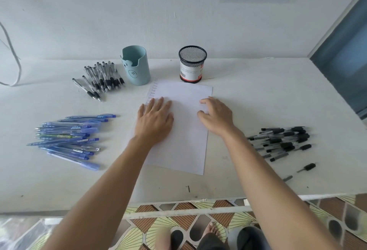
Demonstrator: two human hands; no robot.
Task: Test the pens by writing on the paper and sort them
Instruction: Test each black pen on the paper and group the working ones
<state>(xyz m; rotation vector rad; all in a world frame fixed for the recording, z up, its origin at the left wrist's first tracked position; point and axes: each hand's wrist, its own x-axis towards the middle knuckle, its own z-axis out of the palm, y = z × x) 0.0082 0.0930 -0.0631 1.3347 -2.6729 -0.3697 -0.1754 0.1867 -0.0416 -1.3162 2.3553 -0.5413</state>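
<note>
white table (258, 100) bears blue cup (137, 67) and mesh cup (192, 65) behind paper (184, 140).

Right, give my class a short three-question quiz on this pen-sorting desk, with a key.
1. True or false: the left hand holds a pen.
2. The blue pens lie: A) left of the paper; B) right of it; C) in a cup.
3. How many cups stand beyond the paper?
Key: 1 false, it lies flat on the paper. 2 A. 3 Two: the teal cup and the mesh cup.
</note>
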